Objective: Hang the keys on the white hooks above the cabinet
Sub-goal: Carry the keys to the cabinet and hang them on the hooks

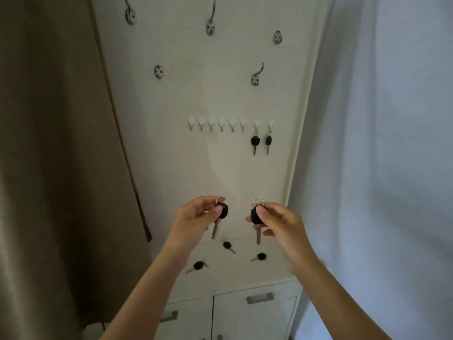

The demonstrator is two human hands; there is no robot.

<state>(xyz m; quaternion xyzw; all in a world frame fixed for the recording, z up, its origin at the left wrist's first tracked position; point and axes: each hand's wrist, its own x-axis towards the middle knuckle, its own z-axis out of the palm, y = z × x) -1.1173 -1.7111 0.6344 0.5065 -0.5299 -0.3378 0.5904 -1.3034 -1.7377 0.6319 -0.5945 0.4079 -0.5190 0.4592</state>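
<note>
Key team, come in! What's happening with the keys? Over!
Left hand and right hand each hold a key. Two keys hung, six white hooks free. Three keys wait on cabinet. Path clear.

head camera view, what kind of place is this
Probably a home entryway or hallway key spot. A row of small white hooks on a cream wall panel, larger metal coat hooks above, and a white cabinet below with loose keys on top.

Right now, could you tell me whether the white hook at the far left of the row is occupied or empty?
Empty. The far-left white hook carries nothing; only the two hooks at the right end hold keys.
</note>
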